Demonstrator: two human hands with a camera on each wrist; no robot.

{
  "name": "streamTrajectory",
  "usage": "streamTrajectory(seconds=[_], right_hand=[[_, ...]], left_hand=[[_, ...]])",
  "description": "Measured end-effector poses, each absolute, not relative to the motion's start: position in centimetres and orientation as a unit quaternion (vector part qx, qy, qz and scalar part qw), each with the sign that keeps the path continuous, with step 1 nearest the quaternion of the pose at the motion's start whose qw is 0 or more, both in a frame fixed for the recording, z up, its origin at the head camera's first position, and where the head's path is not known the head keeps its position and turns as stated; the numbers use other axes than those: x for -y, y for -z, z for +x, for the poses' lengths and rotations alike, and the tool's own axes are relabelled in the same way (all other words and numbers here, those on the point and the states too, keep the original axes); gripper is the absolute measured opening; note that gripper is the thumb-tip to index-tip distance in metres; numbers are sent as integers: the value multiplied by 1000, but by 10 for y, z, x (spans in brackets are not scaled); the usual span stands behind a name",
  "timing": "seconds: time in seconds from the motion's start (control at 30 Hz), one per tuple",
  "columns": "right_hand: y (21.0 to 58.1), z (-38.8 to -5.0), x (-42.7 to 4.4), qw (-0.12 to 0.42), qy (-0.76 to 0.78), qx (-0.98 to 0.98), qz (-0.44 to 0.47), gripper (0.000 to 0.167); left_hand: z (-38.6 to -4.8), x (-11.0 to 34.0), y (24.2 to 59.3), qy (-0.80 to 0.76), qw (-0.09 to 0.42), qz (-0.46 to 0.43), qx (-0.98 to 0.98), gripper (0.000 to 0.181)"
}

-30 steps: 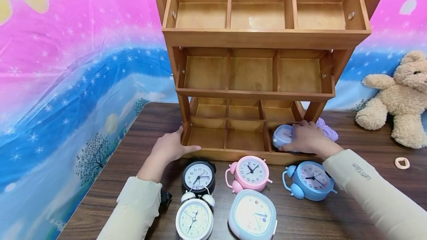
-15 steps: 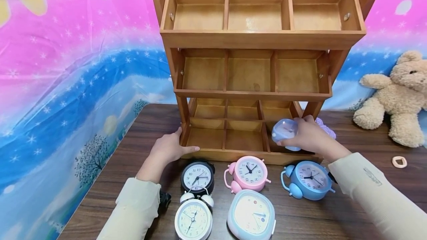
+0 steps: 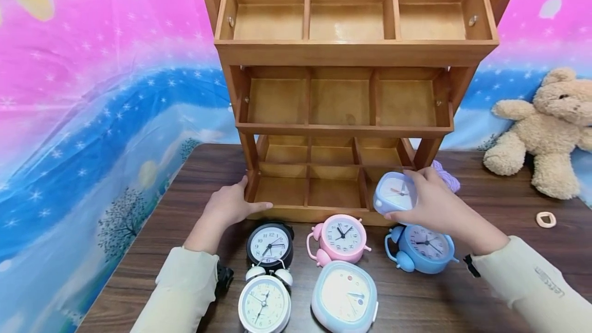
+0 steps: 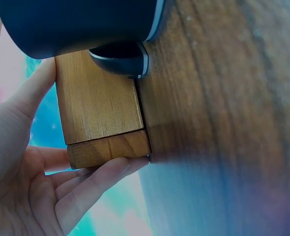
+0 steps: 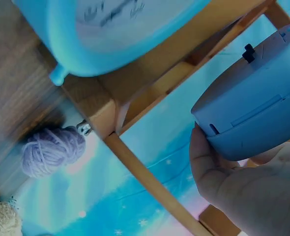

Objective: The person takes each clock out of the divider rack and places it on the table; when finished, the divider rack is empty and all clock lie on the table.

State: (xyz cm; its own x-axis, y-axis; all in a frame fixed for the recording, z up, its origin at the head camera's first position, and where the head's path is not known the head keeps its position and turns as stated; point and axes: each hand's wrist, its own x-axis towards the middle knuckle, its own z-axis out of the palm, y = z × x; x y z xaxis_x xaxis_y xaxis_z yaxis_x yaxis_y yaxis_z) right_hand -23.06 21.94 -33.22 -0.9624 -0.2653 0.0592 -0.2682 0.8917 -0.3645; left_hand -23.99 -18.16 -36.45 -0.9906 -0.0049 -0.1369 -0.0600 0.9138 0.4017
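My right hand (image 3: 439, 202) grips a small pale-blue alarm clock (image 3: 395, 192) by its right side, above the front edge of the bottom right compartment. The right wrist view shows the back of this clock (image 5: 253, 98), with the hand (image 5: 253, 187) holding it from below. My left hand (image 3: 226, 206) grips the lower left corner of the wooden shelf rack (image 3: 351, 55). In the left wrist view, thumb and fingers of that hand (image 4: 32, 182) lie on either side of the rack's end (image 4: 103, 105). A blue twin-bell clock (image 3: 425, 248) stands just below the right hand.
In front of the rack are a black clock (image 3: 270, 245), a white twin-bell clock (image 3: 264, 304), a pink twin-bell clock (image 3: 343, 239) and a rounded square clock (image 3: 344, 297). Purple yarn (image 3: 446, 176), a small beige ring (image 3: 546, 220) and a teddy bear (image 3: 541, 132) are to the right.
My right hand has lifted the pale-blue clock up from the bottom right compartment and toward me, its face turning more into view. The left hand stays on the rack's corner.
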Motion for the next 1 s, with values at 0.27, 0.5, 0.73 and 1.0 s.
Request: streamTrajectory(seconds=[0.27, 0.5, 0.73, 1.0], right_hand=[[339, -193, -224, 24, -211, 962, 171, 115], [349, -164, -227, 51, -227, 953, 192, 106], [361, -146, -228, 79, -219, 949, 212, 105], [368, -132, -226, 66, -207, 953, 210, 108]], left_hand=[[-241, 182, 365, -206, 73, -13, -976, 104], [-242, 183, 366, -202, 79, -12, -976, 106], [-241, 183, 365, -199, 81, -14, -977, 107], [-242, 182, 364, -200, 83, -13, -976, 105]])
